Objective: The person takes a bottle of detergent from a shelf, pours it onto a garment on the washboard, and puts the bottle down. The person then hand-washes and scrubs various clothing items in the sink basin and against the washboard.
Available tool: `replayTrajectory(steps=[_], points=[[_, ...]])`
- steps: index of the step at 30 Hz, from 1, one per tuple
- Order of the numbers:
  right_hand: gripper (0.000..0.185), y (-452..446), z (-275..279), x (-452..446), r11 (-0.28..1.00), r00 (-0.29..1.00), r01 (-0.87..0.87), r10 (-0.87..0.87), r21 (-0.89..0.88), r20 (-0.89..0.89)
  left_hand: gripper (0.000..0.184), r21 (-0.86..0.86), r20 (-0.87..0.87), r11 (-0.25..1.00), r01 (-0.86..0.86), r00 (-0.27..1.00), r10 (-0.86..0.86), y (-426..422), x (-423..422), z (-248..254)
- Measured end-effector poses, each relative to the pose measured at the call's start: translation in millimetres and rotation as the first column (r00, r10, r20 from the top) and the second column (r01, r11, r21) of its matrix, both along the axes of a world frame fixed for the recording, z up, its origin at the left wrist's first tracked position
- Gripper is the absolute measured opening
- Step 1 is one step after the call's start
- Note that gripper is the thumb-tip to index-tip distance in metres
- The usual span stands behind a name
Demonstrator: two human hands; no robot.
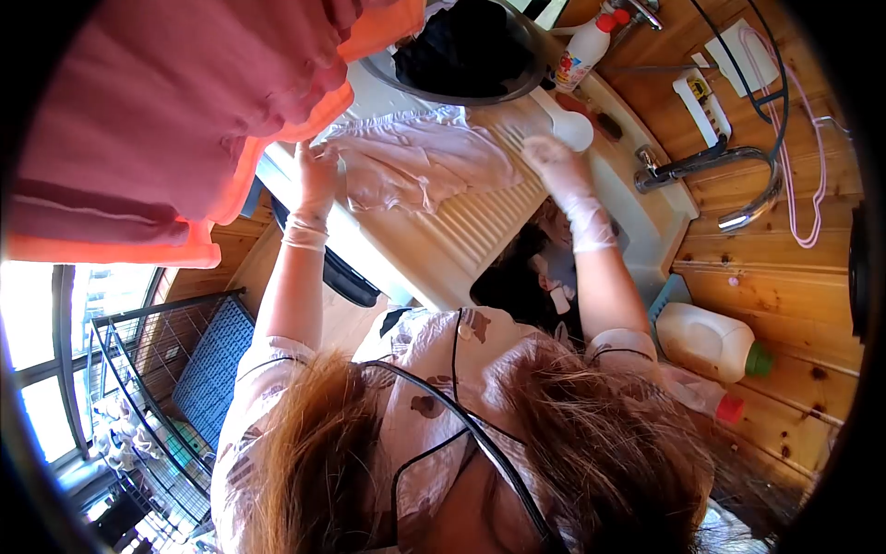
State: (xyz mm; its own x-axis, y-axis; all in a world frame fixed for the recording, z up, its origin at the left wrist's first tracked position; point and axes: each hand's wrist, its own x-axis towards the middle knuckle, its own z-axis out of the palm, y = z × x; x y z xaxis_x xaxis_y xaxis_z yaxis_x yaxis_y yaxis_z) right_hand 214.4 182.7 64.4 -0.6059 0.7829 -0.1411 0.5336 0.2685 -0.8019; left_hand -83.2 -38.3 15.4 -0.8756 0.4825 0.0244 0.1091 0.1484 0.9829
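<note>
A wet, pale pinkish-white garment (420,162) lies spread over the ribbed washboard (480,222) of a sink. My left hand (315,183), in a thin translucent glove, is at the garment's left edge with its fingers closed on the cloth. On the other side my right hand (560,171), gloved too, is over the right edge of the washboard beside the garment. Its fingers are blurred, and what they hold, if anything, cannot be made out. A round white scoop-like object (572,130) is just beyond it. Dark wet clothes (517,277) lie in the basin below the washboard.
A basin (526,78) with dark cloth stands behind the washboard, near a white bottle (586,51) with a red cap. Faucet (711,166) and jug (706,342) are at the right. Pink-red fabric (166,111) hangs at upper left; a wire rack (138,342) stands lower left.
</note>
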Motion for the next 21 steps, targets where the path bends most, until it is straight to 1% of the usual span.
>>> replayTrajectory(steps=[1,2,3,4,5,6,7,9,10,11,12,14,15,16,17,18,19,20,21], points=[[0.04,-15.5,-4.5,-1.1,0.998,0.998,-0.06,0.061,-0.024,0.034,0.039,-0.174,-0.316,0.985,-0.001,0.947,-0.055,-6.2,5.1,-7.9],[0.048,-26.1,-24.2,-3.3,0.99,0.995,-0.102,0.102,0.094,0.004,0.046,-0.334,-0.588,0.941,-0.057,0.793,-0.161,-13.8,9.5,-10.8],[0.049,-39.6,-37.4,-8.4,0.984,0.996,-0.082,0.086,0.161,-0.019,0.057,-0.492,-0.63,0.864,-0.11,0.729,-0.267,-19.9,25.2,4.6],[0.049,-51.5,-48.0,-14.3,0.972,0.997,-0.059,0.071,0.228,-0.043,0.056,-0.61,-0.664,0.768,-0.195,0.655,-0.36,-27.2,42.4,13.3],[0.048,-58.3,-58.3,-18.7,0.906,0.996,-0.07,0.044,0.418,0.071,0.048,-0.686,-0.621,0.699,-0.202,0.663,-0.417,-30.5,53.3,14.2],[0.047,-64.2,-62.4,-23.7,0.803,0.984,-0.102,-0.004,0.587,0.177,0.042,-0.754,-0.575,0.622,-0.211,0.671,-0.468,-33.0,59.7,15.4],[0.036,-70.1,-64.1,-24.0,0.67,0.993,-0.099,0.015,0.736,0.12,0.036,-0.733,-0.572,0.658,-0.173,0.681,-0.457,-35.1,64.2,17.9],[0.028,-74.9,-59.9,-24.2,0.753,0.986,-0.133,0.032,0.645,0.165,0.027,-0.681,-0.563,0.726,-0.095,0.702,-0.436,-37.9,67.2,22.8],[0.024,-77.4,-57.4,-24.7,0.79,0.981,-0.148,0.043,0.594,0.188,0.023,-0.631,-0.587,0.773,-0.071,0.695,-0.415,-39.7,61.7,15.5],[0.015,-75.1,-68.7,-20.6,0.762,0.992,-0.106,0.041,0.638,0.116,0.019,-0.577,-0.609,0.816,-0.045,0.689,-0.393,-42.2,52.1,-0.1],[0.015,-77.4,-61.3,-16.1,0.839,0.991,-0.08,0.006,0.538,0.137,0.016,-0.521,-0.63,0.853,-0.017,0.682,-0.371,-45.3,42.3,-7.8],[0.016,-88.2,-43.4,-1.7,0.951,0.979,-0.003,-0.061,0.308,0.197,0.01,-0.549,-0.614,0.836,-0.016,0.686,-0.391,-52.3,32.1,7.6],[0.017,-89.4,-56.7,6.3,0.974,0.984,0.075,-0.107,0.214,0.142,0.01,-0.478,-0.706,0.874,-0.084,0.629,-0.326,-54.0,25.4,4.9],[0.017,-102.2,-45.0,9.2,0.971,0.985,0.062,-0.096,0.229,0.142,0.014,-0.476,-0.642,0.879,0.006,0.681,-0.352,-53.3,17.5,16.8],[0.018,-115.0,-44.4,8.3,0.972,0.997,0.066,-0.07,0.225,0.013,0.021,-0.473,-0.638,0.88,-0.046,0.707,-0.306,-51.0,6.3,6.6],[0.016,-125.3,-51.3,2.8,0.984,0.999,0.023,-0.017,0.177,-0.035,0.026,-0.546,-0.549,0.837,-0.039,0.771,-0.322,-41.7,-8.1,0.2],[0.015,-141.1,-48.6,-6.4,0.986,0.986,0.032,-0.004,0.161,-0.169,0.027,-0.466,-0.489,0.885,-0.008,0.836,-0.249,-29.8,-13.2,1.1],[0.022,-156.0,-55.8,-15.8,0.993,0.892,-0.108,0.117,0.045,-0.437,0.026,-0.459,-0.534,0.888,-0.026,0.807,-0.252,-18.1,-24.7,-4.6],[0.025,-165.6,-43.4,-12.3,0.954,0.907,-0.166,0.247,0.249,-0.343,0.027,-0.417,-0.658,0.907,-0.062,0.709,-0.254,-6.8,-12.7,6.0]])
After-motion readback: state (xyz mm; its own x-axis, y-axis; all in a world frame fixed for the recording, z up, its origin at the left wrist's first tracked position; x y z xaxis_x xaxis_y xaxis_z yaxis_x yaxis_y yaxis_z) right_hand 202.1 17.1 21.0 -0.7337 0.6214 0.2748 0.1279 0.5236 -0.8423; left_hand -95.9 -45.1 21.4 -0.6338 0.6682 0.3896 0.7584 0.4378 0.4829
